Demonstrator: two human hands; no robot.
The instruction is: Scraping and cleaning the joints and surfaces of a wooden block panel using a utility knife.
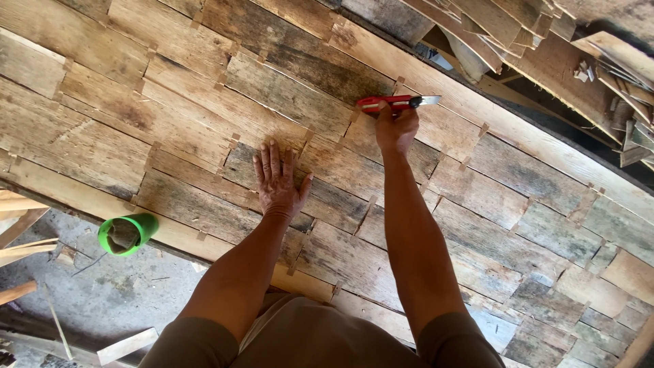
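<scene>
My left hand [276,180] lies flat and open, palm down, fingers pointing away from me, pressing on the sheet of patched wood veneer [204,123] that covers most of what I see. The sheet is made of many grey and tan strips joined edge to edge with small bits of tape, and its strips run on a slant from far left to near right.

My right hand [396,128] reaches farther out than the left and is closed around a red utility knife [395,102]. The knife lies crosswise to my forearm, its long axis running left to right, with the short metal blade sticking out on the right side of my fist. It sits at the far side of my fingers, touching or just above the veneer; I cannot tell which. The right hand is the one on the knife, and the left rests nearer to me and to the left of it, with a gap of bare veneer between them.

Off the near left edge of the sheet, a green roll of tape [127,233] rests near loose wood strips [20,225]. At the far right, more veneer offcuts [518,27] are piled up.
</scene>
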